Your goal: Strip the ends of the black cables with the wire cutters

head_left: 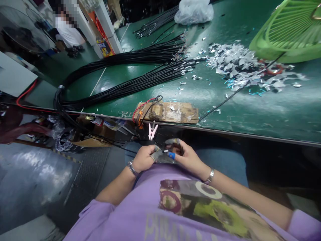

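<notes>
Over my lap, my left hand point(145, 158) pinches a thin black cable point(129, 150) close to its end; grey wrapping covers its thumb and fingertip. The small white tip of the cable point(166, 151) pokes out toward my right hand point(190, 160). That hand has blue tape on the thumb and grey wrapping on a finger; its fingers are curled in at the tip, and what lies between them is too dark and small to name. Just above my hands, a pale pink clip point(152, 131) hangs at the table edge below a worn wooden block point(179, 112).
A bundle of black cables point(100, 95) loops across the green table point(250, 112), some strands dropping off its front edge. Silvery foil scraps point(235, 63) lie on the right beside a green fan point(288, 36). A plastic bag point(194, 12) sits behind; another person point(69, 31) is far left.
</notes>
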`<move>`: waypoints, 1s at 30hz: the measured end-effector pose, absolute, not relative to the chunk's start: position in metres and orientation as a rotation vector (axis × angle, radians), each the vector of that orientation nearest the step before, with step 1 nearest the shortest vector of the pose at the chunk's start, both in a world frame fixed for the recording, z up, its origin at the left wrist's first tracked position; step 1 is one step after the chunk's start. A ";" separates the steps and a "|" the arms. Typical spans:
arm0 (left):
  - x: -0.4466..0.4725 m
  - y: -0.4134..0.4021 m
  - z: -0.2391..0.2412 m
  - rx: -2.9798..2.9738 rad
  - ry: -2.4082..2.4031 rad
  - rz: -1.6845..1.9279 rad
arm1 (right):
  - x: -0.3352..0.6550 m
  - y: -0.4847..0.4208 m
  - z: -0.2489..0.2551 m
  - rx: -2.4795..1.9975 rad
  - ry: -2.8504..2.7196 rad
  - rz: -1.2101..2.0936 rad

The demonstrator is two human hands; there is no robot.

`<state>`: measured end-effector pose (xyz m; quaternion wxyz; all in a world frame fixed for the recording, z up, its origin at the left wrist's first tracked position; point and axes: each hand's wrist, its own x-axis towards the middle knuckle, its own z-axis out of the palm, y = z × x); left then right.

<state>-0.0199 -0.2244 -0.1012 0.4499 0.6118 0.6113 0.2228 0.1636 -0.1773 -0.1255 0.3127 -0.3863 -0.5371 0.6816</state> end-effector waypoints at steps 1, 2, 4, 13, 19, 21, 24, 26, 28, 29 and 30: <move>-0.020 -0.224 -0.101 1.460 1.488 0.562 | 0.164 -0.178 -0.126 -0.997 -1.495 1.717; -0.021 -0.224 -0.101 1.416 1.471 0.573 | 0.165 -0.179 -0.126 -0.979 -1.561 1.652; -0.022 -0.223 -0.100 1.337 1.446 0.580 | 0.164 -0.180 -0.125 -0.950 -1.652 1.560; -0.013 -0.219 -0.096 1.657 1.624 0.364 | 0.156 -0.177 -0.126 -1.134 -1.435 1.765; 0.010 -0.218 -0.092 1.985 1.914 -0.046 | 0.155 -0.178 -0.127 -1.253 -1.510 1.580; 0.011 -0.217 -0.093 2.049 1.850 -0.163 | 0.156 -0.173 -0.127 -1.256 -1.540 1.524; 0.007 -0.218 -0.098 2.127 1.612 -0.207 | 0.162 -0.159 -0.128 -1.313 -1.490 1.567; 0.001 -0.221 -0.104 2.047 1.583 -0.027 | 0.168 -0.151 -0.131 -1.376 -1.485 1.657; -0.005 -0.224 -0.109 1.824 1.655 0.273 | 0.172 -0.149 -0.135 -1.382 -1.521 1.734; -0.008 -0.225 -0.111 1.683 1.665 0.409 | 0.173 -0.151 -0.138 -1.364 -1.542 1.758; -0.011 -0.225 -0.112 1.544 1.657 0.519 | 0.173 -0.154 -0.140 -1.333 -1.565 1.773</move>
